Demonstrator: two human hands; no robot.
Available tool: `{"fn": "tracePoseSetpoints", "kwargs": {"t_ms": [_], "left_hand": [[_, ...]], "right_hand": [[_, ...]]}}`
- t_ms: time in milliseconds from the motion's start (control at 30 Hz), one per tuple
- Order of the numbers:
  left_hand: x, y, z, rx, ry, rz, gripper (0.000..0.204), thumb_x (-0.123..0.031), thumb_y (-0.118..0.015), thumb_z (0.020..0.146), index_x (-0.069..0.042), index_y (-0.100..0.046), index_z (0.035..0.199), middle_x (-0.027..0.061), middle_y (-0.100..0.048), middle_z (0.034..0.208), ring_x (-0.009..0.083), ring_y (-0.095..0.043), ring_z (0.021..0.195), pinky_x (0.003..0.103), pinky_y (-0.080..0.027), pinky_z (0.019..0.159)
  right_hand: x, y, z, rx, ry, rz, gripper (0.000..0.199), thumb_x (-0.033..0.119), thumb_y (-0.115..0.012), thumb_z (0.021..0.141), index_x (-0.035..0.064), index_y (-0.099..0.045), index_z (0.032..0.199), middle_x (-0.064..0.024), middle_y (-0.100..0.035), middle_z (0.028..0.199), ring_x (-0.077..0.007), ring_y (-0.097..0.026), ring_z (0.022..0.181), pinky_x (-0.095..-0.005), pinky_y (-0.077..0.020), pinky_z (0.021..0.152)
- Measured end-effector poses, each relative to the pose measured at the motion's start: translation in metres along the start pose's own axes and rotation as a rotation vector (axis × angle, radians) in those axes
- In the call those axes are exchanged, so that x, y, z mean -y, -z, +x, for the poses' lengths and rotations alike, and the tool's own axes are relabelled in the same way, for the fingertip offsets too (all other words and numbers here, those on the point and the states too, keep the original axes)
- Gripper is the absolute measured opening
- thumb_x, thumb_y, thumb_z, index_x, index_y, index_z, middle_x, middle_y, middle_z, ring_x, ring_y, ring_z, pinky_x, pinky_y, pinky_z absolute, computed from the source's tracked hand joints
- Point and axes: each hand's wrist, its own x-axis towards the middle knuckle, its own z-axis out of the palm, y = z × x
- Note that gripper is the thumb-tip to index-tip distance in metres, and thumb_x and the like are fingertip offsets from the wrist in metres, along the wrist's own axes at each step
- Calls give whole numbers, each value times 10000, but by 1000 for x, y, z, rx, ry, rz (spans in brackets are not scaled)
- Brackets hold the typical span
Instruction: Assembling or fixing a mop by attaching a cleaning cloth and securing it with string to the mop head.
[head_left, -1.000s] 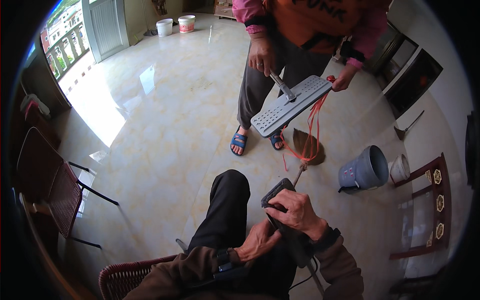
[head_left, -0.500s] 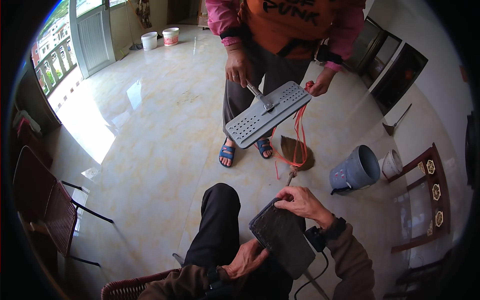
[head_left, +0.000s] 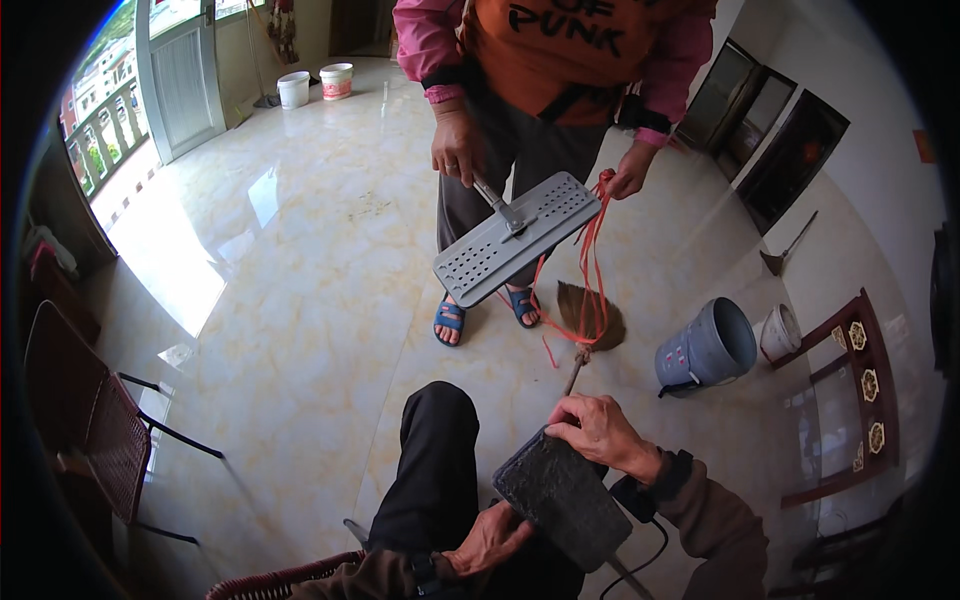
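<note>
Dark pad (head_left: 565, 500) between both hands turned from near edge-on to broad face up in a second. Right fingers (head_left: 572, 408) pinch its far corner; left fingers (head_left: 518, 538) at its left edge, grip unclear. Co-worker (head_left: 560, 90) holds grey mop (head_left: 490, 252) beyond.

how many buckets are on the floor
4: a plain white bucket and a red-and-white bucket near the door, a blue-grey bucket at right, and a smaller white bucket beside it. Others could be hidden.
</note>
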Motion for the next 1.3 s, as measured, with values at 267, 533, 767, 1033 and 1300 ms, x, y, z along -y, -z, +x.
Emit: {"fn": "tracePoseSetpoints", "kwargs": {"t_ms": [267,533,767,1033,1300], "left_hand": [[17,-14,3,-95,-149,-44,382,-187,-626,916,39,-546,1214,193,-647,1062,245,-640,985,366,-510,854],[13,-6,-2,-126,-128,-10,362,-185,-621,905,28,-561,1191,183,-649,1002,247,-641,917,372,-511,810],[30,-5,-5,-84,-125,48,354,-173,-622,914,13,-568,1210,178,-659,1043,275,-648,974,386,-508,857],[33,-6,-5,-90,-140,25,345,-165,-628,925,13,-573,1216,170,-662,1080,260,-643,1016,383,-500,890],[44,-10,-10,-74,-93,12,344,-168,-632,929,16,-573,1214,155,-670,1065,204,-640,992,354,-504,866]], "right_hand": [[-6,2,-5,110,-120,125,287,221,-768,790,2,-634,919,-118,-671,788,-225,-673,737,-341,-534,702],[6,-2,-8,83,-218,206,258,189,-754,801,-13,-639,913,-125,-680,766,-201,-676,707,-331,-534,673],[19,11,-18,111,-264,257,263,182,-737,821,-36,-645,936,-127,-692,770,-180,-682,717,-316,-535,676],[10,2,-24,152,-350,242,267,181,-743,821,-56,-669,918,-108,-694,774,-145,-661,717,-293,-530,678],[-11,-20,-30,94,-473,443,255,185,-749,826,-47,-681,905,-64,-690,747,-101,-627,696,-274,-513,652]]}}
